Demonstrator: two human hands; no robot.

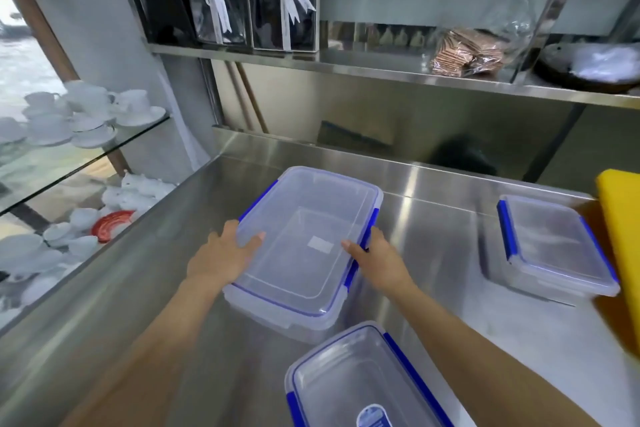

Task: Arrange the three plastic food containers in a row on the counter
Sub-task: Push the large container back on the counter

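At the centre of the steel counter (pixel 433 218) sits the large container (pixel 304 250), a clear tub with a clipped lid and blue latches, its long axis running from about seven o'clock toward one o'clock. Both hands are clamped on it from opposite sides: the left hand (pixel 221 258) presses the near-left edge with its thumb lying over the lid, and the right hand (pixel 377 258) grips the right side at a blue latch, thumb also on the lid. Whether the tub is resting or slightly raised cannot be told. A second container (pixel 360 381) lies at six o'clock, just beside the large one's near corner, and a third container (pixel 557 246) lies well apart at three o'clock, close against a yellow board (pixel 623 253) at the right edge. The three do not yet form a row. Several risks follow, in my judgement. Swinging the big tub to square it up could knock its near corner into the six o'clock container and shove that toward the counter's front edge. The smooth steel and slick plastic could let the tub slide farther than intended. Fingers resting on a latch could pop it open. To the left, at nine o'clock, glass shelves (pixel 104 146) hold white cups (pixel 86 114), so a wide elbow swing there is unwise.
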